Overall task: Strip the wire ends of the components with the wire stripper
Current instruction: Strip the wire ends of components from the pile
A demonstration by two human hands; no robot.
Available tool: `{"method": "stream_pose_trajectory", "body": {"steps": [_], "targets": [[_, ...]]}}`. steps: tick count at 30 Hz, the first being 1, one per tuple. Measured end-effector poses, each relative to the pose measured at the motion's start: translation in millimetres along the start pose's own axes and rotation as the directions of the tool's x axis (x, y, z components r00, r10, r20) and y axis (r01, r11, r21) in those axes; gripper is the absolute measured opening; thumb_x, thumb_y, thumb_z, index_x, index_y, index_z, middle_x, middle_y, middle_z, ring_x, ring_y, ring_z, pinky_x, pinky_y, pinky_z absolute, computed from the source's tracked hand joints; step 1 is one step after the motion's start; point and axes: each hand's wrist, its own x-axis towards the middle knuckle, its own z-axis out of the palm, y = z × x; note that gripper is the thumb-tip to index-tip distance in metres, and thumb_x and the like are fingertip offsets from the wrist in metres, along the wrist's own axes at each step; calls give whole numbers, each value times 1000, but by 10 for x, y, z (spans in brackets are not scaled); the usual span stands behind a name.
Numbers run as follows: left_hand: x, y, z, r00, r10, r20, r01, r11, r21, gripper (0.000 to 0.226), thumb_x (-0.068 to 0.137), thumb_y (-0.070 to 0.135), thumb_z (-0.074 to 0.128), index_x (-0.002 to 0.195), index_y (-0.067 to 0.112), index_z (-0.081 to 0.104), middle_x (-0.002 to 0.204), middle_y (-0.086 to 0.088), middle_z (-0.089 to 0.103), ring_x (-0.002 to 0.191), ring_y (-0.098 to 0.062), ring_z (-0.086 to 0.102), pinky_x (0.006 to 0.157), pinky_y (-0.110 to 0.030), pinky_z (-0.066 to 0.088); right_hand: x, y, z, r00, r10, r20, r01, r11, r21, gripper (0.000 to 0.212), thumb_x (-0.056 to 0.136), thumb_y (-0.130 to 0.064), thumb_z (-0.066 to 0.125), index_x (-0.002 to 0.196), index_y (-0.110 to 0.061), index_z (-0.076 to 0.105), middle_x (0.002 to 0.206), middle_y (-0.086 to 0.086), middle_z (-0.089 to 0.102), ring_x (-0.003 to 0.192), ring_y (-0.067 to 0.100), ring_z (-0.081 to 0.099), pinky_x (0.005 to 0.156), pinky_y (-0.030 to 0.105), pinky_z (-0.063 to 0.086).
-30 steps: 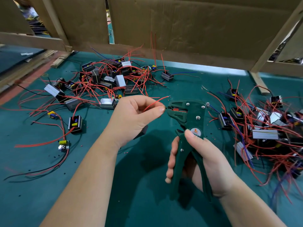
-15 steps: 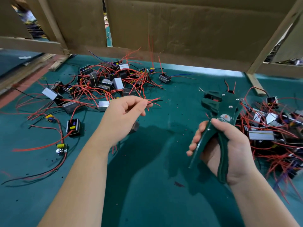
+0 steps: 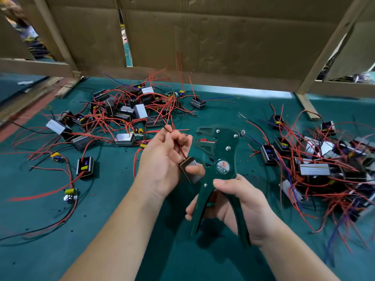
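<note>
Green-handled wire stripper is gripped around its handles by the right hand, upright, its jaws standing apart and empty. A small component hangs just beside the tool, carried by its red wire, which is pinched between the fingers of the left hand. The wire end is held above the fingers, not yet between the jaws. If the wire is fed in too deep or crooked, the conductor could be nicked or cut; if the pinch slackens, the dangling component could swing against the tool. Teal matting covers the counter, dotted with what look like bits of insulation. One tangled pile of components is spread at the far left, another pile at the right. Cardboard panels and wooden battens close off the back.
</note>
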Motion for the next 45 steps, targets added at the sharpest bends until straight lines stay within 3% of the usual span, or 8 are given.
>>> {"method": "stream_pose_trajectory", "body": {"steps": [6,9,11,15,21,29,41,45], "targets": [[9,-21,-14,998,66,-20,-62,984,168,26,105,8,30,88,19,47,87,-1,58,70,-9,61,44,-17,48,11,55,-10,1000,-6,-9,5,994,-106,49,66,-22,68,112,-5,69,82,14,68,69,36,63,73,54,54],[69,-16,-102,983,175,58,-184,933,310,25,103,1,32,95,16,51,95,-4,60,84,-12,65,79,-24,54,14,23,-36,987,-96,-130,81,990,-119,47,61,-18,70,107,-7,72,78,20,66,68,36,64,70,51,56],[112,51,-220,934,335,128,-343,734,586,28,100,-4,38,100,20,53,101,0,60,95,-8,61,92,-25,48,17,-36,-78,939,-224,-261,202,973,-107,42,65,-9,67,107,-6,71,90,15,71,68,35,66,68,51,56],[183,222,-458,765,553,330,-383,-21,924,33,89,-1,50,111,23,55,117,0,51,106,5,47,90,-10,35,9,-177,-225,717,-460,-523,332,886,-324,48,72,-3,67,117,-10,54,84,-12,68,69,31,67,69,54,55],[298,301,-657,867,494,-66,223,-265,938,63,87,17,55,146,21,33,157,-11,20,142,-32,15,114,-49,12,-2,-170,-260,649,-573,-500,339,807,-484,37,71,-15,61,104,-30,60,90,-4,65,79,39,67,67,52,57],[323,413,-707,844,535,-37,189,-233,954,44,87,28,61,130,21,56,137,-5,50,122,-35,42,101,-47,28,11,-91,-249,781,-394,-484,263,911,-317,20,72,-18,61,91,-12,61,78,1,66,73,36,69,66,52,59],[121,413,-503,610,577,544,-574,-152,804,61,73,5,58,132,17,53,133,8,50,128,-11,42,111,-37,31,23,-80,-232,823,-370,-430,307,928,-212,29,75,-14,53,99,-17,70,94,0,73,74,40,68,65,48,57],[101,369,-450,758,427,493,-616,223,755,62,70,2,55,127,28,55,131,21,54,129,2,43,107,-19,30,30,-105,-220,866,-319,-384,310,947,-87,54,75,-17,50,127,-9,55,103,26,68,77,38,65,71,49,58]]}}
